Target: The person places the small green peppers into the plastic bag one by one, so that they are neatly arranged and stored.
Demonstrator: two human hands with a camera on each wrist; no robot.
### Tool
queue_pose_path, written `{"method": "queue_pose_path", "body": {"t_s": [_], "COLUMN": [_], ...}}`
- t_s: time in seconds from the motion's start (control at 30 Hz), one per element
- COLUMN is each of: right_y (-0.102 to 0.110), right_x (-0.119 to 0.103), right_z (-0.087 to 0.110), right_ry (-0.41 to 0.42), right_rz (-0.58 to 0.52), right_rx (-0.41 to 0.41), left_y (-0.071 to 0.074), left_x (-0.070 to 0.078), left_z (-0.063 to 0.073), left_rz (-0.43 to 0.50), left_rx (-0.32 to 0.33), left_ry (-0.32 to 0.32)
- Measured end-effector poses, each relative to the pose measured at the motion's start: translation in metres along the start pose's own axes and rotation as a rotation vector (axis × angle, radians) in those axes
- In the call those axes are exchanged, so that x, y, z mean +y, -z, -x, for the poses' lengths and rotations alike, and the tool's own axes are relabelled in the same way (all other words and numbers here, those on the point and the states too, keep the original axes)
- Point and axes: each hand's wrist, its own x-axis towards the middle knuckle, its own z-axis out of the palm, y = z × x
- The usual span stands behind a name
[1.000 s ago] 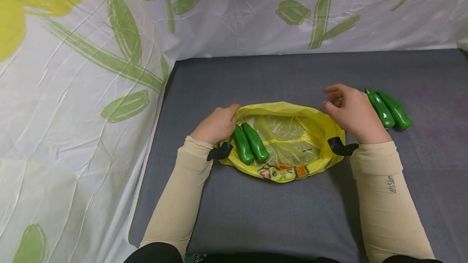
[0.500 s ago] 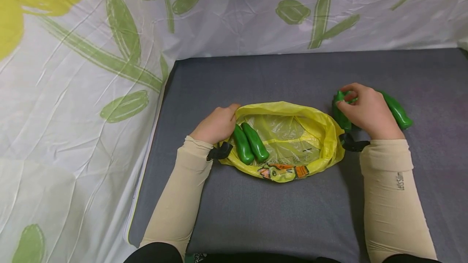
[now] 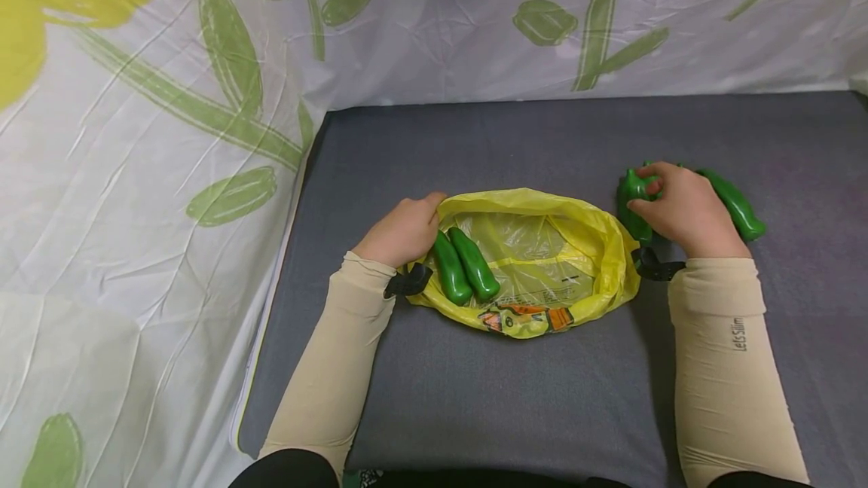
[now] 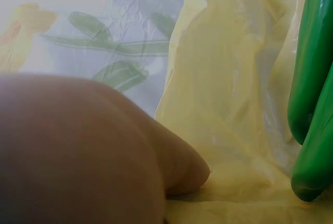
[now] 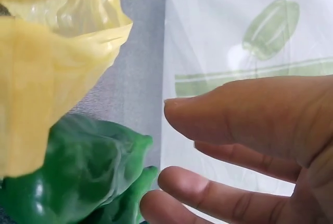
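Observation:
A yellow plastic bag [image 3: 525, 200] lies with its mouth spread wide. My left hand [image 3: 401, 232] pinches the bag's rim at its left end. Two glossy green peppers [image 3: 475, 266] lie side by side inside, near that hand. My right hand [image 3: 692, 209] hovers beyond the bag's right end, over more green peppers. In the right wrist view, its thumb [image 5: 208, 112] and fingers are apart with nothing between them, right by the tips of two peppers [image 5: 78, 167]. One pepper [image 3: 632, 209] shows left of this hand; others are partly hidden under it.
Another green pepper [image 3: 735, 205] lies to the right of my right hand. Dark grey cloth [image 3: 508, 405] covers the table. White sheets with leaf and flower prints [image 3: 441, 28] hang along the back and left sides.
My right hand has moved right from beside the bag's rim to over the peppers, uncovering the leftmost pepper, then dipped slightly. The left hand and the bag have stayed in place.

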Motion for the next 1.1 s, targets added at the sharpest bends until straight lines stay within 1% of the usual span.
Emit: {"method": "queue_pose_path", "body": {"t_s": [0.23, 0.47, 0.7, 1.1], "right_y": [-0.0021, -0.0061, -0.0073, -0.01], "right_x": [0.0039, 0.0071, 0.0078, 0.0063], "right_z": [-0.0026, -0.0033, -0.0034, -0.0052], "right_ry": [-0.022, -0.028, -0.039, -0.033], "right_rz": [0.038, 0.068, 0.097, 0.102], "right_rx": [-0.028, -0.011, -0.026, -0.018], "left_y": [0.0002, -0.0008, -0.0013, -0.0008], "left_x": [-0.0004, -0.0018, -0.0021, -0.0017], "left_z": [0.0003, -0.0011, -0.0012, -0.0004], "left_rz": [-0.005, -0.001, -0.007, -0.002], "left_rx": [-0.003, -0.01, -0.01, -0.006], "left_ry": [-0.005, -0.004, 0.001, -0.003]}}
